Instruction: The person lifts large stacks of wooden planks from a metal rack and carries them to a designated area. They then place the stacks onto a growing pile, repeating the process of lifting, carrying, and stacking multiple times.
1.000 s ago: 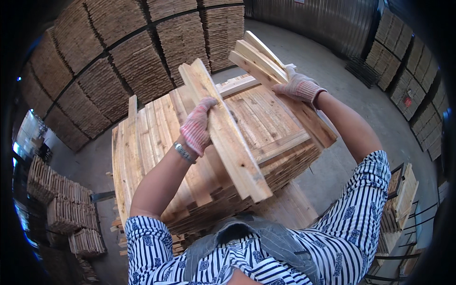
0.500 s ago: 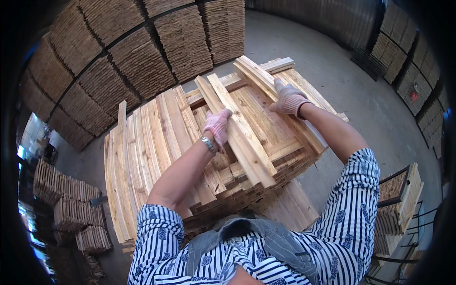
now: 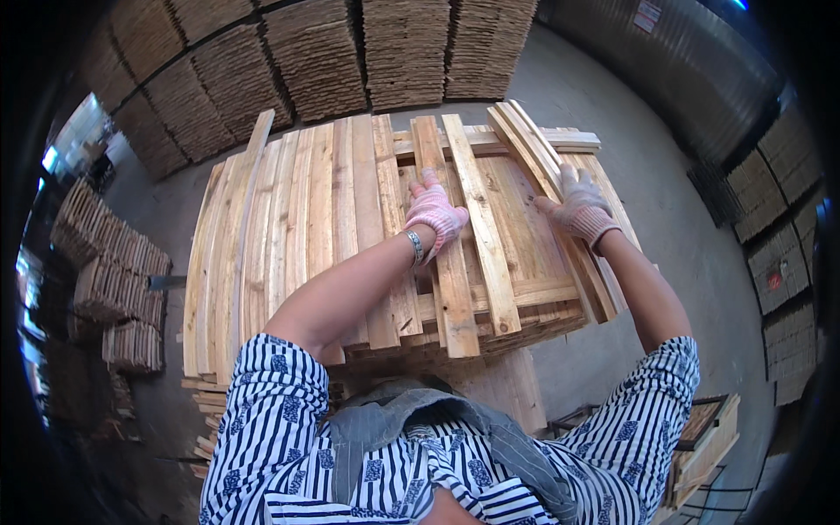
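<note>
My left hand point(image 3: 436, 217), in a pink and white knit glove, lies on a narrow wooden board point(image 3: 458, 306) with its fingers stretched forward. Just right of that board, a paler board point(image 3: 486, 236) lies apart from it across the stack. My right hand point(image 3: 581, 208), gloved in greyish white and pink, is closed over a few long boards point(image 3: 525, 149) at the stack's right side. Its thumb is on their left, and the fingertips are partly hidden. Between the hands, lower boards point(image 3: 516, 206) show through the gap in the top layer.
Boards lie side by side point(image 3: 306, 210) over the stack's left part, one sticking out at the far end. Tall stacks of timber point(image 3: 407, 52) stand behind. Smaller piles point(image 3: 118, 262) are at left, more stacks point(image 3: 779, 236) at right. Grey floor point(image 3: 577, 79) runs behind and right.
The board under my left hand has swung straighter and moved left, and the fingers have stretched out. The paler board is also straighter. My right hand stays on its boards. The view has shifted.
</note>
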`<state>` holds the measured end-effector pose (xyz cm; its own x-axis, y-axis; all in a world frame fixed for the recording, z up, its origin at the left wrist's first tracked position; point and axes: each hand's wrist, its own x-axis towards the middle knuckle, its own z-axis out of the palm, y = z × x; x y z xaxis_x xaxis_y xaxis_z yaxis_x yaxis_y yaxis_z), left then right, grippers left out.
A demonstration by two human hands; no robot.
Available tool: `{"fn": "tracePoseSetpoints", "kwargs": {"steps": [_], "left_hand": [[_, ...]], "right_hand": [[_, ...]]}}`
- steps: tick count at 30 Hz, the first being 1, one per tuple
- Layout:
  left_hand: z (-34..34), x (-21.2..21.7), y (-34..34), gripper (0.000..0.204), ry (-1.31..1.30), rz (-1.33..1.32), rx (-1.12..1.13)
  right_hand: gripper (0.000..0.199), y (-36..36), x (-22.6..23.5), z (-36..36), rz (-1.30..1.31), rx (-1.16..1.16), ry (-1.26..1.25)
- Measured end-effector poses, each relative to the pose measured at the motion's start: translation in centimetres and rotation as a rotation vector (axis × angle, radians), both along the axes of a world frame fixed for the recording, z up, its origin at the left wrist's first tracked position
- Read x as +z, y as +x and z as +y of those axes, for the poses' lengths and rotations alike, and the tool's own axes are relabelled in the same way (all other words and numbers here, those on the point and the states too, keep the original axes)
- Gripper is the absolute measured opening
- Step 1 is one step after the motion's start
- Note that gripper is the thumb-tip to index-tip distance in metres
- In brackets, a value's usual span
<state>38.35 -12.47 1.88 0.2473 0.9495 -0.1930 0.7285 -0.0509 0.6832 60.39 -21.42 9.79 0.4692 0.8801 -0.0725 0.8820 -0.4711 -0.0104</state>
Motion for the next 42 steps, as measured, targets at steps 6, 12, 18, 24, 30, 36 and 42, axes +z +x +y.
{"fn": "tracePoseSetpoints", "kwargs": {"steps": [6, 12, 18, 24, 30, 36, 42], "left_hand": [[-0.1, 2.4, -2.8, 0.105, 0.202, -0.213, -0.039], [2.6, 1.6, -7.6, 0.093, 0.374, 0.715, -0.227], [3.4, 0.1, -10.0, 0.073, 0.596, 0.569, -0.325], [4.7, -1.9, -8.7, 0.057, 0.732, 0.394, -0.33], [5.1, -2.0, -10.2, 0.053, 0.777, 0.31, -0.301], [5.3, -2.2, -10.6, 0.05, 0.735, 0.435, -0.306], [5.5, -2.6, -10.1, 0.049, 0.739, 0.389, -0.338]], "right_hand": [[0.079, -6.2, -2.3, 1.6, 0.134, 0.372, 0.315], [0.081, -9.5, -8.0, 6.1, 0.317, 0.19, 0.106], [0.079, -10.4, -5.5, 6.1, 0.485, 0.328, 0.288], [0.049, -15.9, -11.6, 9.6, 0.113, 0.586, 0.223], [0.061, -13.2, -7.4, 7.7, 0.705, 0.559, 0.256], [0.046, -7.2, -5.1, 2.1, -0.176, 0.216, -0.028], [0.04, -5.0, -3.9, 3.3, -0.047, 0.174, 0.137]]}}
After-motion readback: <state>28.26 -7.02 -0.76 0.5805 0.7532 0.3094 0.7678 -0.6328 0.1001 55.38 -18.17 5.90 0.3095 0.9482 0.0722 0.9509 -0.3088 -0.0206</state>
